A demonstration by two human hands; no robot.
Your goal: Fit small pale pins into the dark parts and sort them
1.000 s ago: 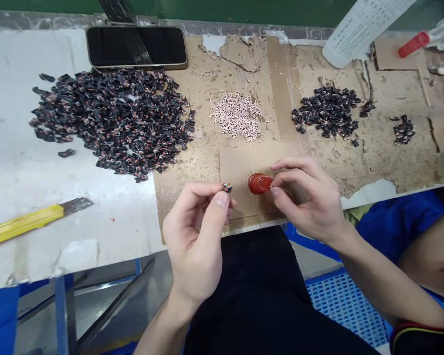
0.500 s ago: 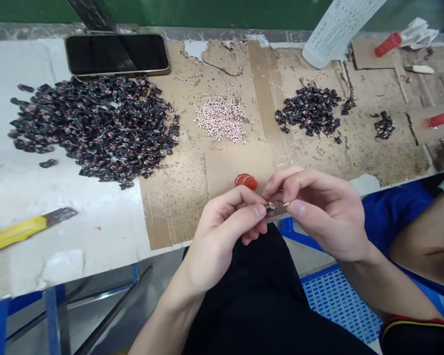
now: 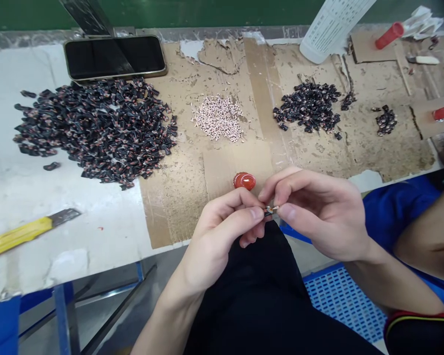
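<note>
While hands [image 3: 219, 231] [image 3: 325, 217] pinch, pale sliver [image 3: 276, 208] protrudes.

My feed is bright and evenly lit, with faint shadows; I catch a glint on the red container [image 3: 244, 181], a reflection across the dark phone screen [image 3: 114, 57], and softness in the tiny held piece [image 3: 269, 211]

Green wall [image 3: 214, 17], one, plain, straight ahead of you. Grey strip [image 3: 192, 33], scuffed, running between wall and worktable. Worktable [image 3: 111, 212], white-topped at your left, with brown cardboard [image 3: 177, 197] across your middle and right (torn and stained in places). Bar frame [image 3: 64, 315], below left. Floor [image 3: 122, 320], grey. Blue perforated panel [image 3: 342, 293], low at your right. Light, even.
</note>
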